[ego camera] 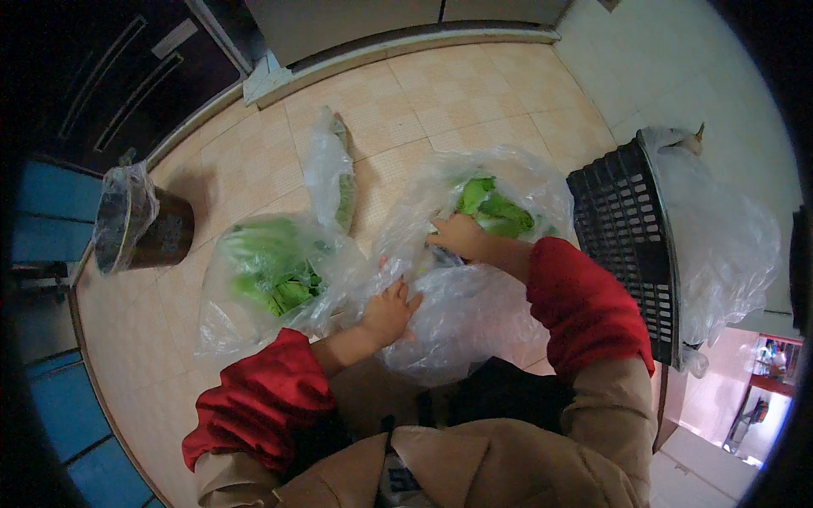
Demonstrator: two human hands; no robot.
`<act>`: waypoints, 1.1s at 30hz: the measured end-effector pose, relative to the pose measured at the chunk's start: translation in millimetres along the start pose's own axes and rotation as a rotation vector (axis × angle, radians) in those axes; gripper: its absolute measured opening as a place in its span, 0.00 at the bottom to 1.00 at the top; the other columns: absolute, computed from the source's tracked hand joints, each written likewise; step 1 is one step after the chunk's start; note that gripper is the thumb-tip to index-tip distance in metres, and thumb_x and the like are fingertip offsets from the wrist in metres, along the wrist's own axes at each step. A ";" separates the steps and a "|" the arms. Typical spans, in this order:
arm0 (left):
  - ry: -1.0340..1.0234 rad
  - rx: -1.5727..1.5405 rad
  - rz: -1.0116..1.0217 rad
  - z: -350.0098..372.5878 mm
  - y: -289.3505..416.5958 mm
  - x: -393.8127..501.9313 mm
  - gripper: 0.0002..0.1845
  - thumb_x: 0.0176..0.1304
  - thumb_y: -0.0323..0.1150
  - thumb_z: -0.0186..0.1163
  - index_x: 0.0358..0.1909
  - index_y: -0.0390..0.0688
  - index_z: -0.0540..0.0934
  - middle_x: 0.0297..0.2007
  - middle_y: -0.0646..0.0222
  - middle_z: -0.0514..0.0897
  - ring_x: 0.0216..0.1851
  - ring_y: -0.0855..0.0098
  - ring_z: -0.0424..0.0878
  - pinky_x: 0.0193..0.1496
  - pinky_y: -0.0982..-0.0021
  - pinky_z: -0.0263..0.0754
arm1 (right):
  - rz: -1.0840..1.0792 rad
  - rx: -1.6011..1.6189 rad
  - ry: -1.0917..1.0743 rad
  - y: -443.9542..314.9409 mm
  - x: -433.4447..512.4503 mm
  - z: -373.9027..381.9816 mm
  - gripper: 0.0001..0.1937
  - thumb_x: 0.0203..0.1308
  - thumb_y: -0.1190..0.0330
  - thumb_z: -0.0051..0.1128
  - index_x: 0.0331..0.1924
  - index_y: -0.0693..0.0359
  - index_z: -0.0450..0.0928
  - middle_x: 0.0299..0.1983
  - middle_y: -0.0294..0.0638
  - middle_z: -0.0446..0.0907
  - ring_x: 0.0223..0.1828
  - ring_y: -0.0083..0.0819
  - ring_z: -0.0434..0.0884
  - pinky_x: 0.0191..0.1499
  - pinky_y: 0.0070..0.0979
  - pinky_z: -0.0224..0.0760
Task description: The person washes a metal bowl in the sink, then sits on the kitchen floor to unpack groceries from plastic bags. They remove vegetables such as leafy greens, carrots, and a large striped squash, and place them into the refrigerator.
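Note:
My left hand [389, 314], its fingers apart, touches crumpled clear plastic on the tiled floor. To its left lies a clear plastic bag [219, 327] with a head of leafy green vegetable [289, 292] inside. My right hand [458, 236] reaches over the near left side of another clear bag [416, 197]. Green leaves [505, 213] show at that bag's opening, just beyond my fingers; whether they pinch anything is unclear. Close to my body, a bunched translucent bag [470, 317] lies below both hands, its contents blurred by the plastic.
A long bag of greens [325, 168] lies ahead on the floor. At right, a black slatted plastic basket [619, 235] holds a large plastic bag [718, 228]. A dark bin [174, 225] with a plastic liner stands at left. Cabinets [394, 28] border the far side.

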State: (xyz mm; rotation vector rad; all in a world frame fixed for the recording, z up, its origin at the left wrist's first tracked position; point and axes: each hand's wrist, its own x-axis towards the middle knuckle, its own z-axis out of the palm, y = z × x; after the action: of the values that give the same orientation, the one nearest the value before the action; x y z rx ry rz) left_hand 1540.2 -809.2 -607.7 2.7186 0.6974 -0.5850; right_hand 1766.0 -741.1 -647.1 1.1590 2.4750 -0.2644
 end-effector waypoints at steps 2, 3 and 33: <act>0.076 -0.009 -0.006 -1.2 -0.8 0.0 0.44 0.39 0.58 0.63 0.60 0.51 0.65 0.50 0.54 0.71 0.64 0.53 0.54 0.61 0.60 0.60 | 0.006 0.079 0.118 6.6 -11.6 -6.9 0.18 0.45 0.69 0.54 0.44 0.47 0.73 0.53 0.50 0.67 0.46 0.49 0.74 0.38 0.40 0.72; 0.116 -0.002 -0.007 -4.4 -1.5 0.3 0.44 0.40 0.58 0.63 0.61 0.51 0.65 0.50 0.54 0.72 0.64 0.53 0.54 0.61 0.60 0.59 | 0.010 0.123 0.187 11.5 -18.9 -11.2 0.18 0.45 0.70 0.55 0.44 0.47 0.73 0.54 0.49 0.66 0.47 0.50 0.74 0.40 0.39 0.72; 0.771 -0.776 -0.352 -61.6 -24.6 44.0 0.08 0.56 0.32 0.54 0.31 0.38 0.72 0.29 0.58 0.76 0.30 0.57 0.75 0.35 0.62 0.70 | 0.046 0.495 0.502 10.7 -122.2 -58.2 0.24 0.41 0.71 0.61 0.48 0.51 0.71 0.58 0.44 0.63 0.46 0.41 0.75 0.37 0.36 0.73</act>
State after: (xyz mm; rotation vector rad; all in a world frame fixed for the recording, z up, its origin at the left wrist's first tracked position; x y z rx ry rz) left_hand 1582.3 -749.1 -577.0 2.0111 1.2576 0.6209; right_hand 1829.5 -799.9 -542.5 1.6457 2.9029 -0.6741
